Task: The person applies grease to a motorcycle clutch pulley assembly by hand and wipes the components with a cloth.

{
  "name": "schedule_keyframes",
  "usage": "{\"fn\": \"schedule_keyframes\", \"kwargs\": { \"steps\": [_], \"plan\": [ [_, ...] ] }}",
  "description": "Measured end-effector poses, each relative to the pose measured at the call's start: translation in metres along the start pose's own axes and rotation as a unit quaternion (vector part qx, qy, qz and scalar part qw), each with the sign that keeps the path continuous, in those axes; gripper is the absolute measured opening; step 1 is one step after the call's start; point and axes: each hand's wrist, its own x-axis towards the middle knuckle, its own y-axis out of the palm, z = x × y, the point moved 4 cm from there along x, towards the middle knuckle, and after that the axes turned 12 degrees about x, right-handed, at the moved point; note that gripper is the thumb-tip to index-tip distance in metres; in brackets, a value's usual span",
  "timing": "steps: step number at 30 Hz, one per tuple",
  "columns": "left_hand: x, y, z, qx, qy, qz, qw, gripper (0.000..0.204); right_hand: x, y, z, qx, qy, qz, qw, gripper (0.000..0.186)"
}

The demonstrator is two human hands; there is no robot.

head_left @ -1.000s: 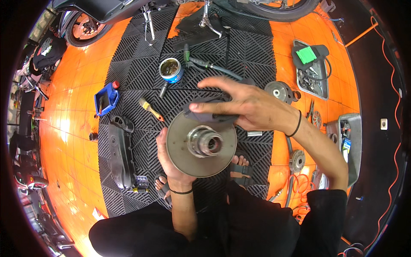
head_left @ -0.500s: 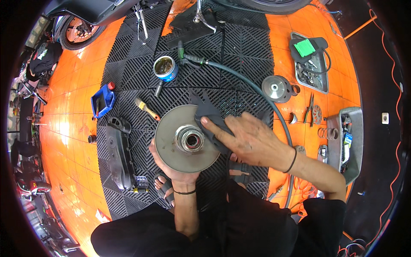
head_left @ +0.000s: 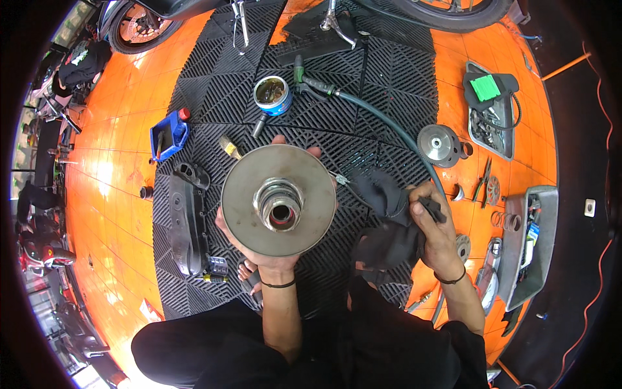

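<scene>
My left hand (head_left: 272,260) grips a round grey metal pulley (head_left: 249,204) from underneath, with fingertips showing past its far rim. The pulley's wide flat face is turned up, and a shiny stepped hub with a dark central hole rises from it. Off to the right, apart from the pulley, my right hand (head_left: 434,236) is closed on a dark grey cloth (head_left: 383,194). The cloth hangs in loose folds to the left of that hand, and a bunched corner sticks out by the thumb.
On the black rubber mat (head_left: 214,84) are a tub of grease (head_left: 273,96), a spray gun (head_left: 317,84) with its hose, a paintbrush (head_left: 229,148), a blue container (head_left: 170,136) and a long black cover (head_left: 186,223). Rightward lie a toothed disc (head_left: 437,144), pliers (head_left: 483,180), a parts tray (head_left: 492,123) and a grey bin (head_left: 532,249).
My right hand has lifted off the pulley's face and moved right and nearer with the cloth, which now hangs more spread out. The pulley stays in my left hand, and the view has shifted.
</scene>
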Motion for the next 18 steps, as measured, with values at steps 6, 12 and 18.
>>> {"fn": "schedule_keyframes", "kwargs": {
  "steps": [6,12,18],
  "plan": [
    [0.010,0.008,0.013,0.021,-0.006,0.002,1.000,0.111,0.018,0.022,0.017,-0.225,-0.211,-0.058,0.950,0.034],
    [0.012,-0.009,0.033,-0.013,-0.013,-0.107,0.994,0.100,0.023,0.052,0.013,-0.416,-0.284,0.042,0.863,0.054],
    [0.002,-0.037,0.050,-0.071,-0.050,-0.160,0.983,0.101,0.017,0.063,-0.006,-0.463,-0.296,0.030,0.835,0.048]
  ]
}}
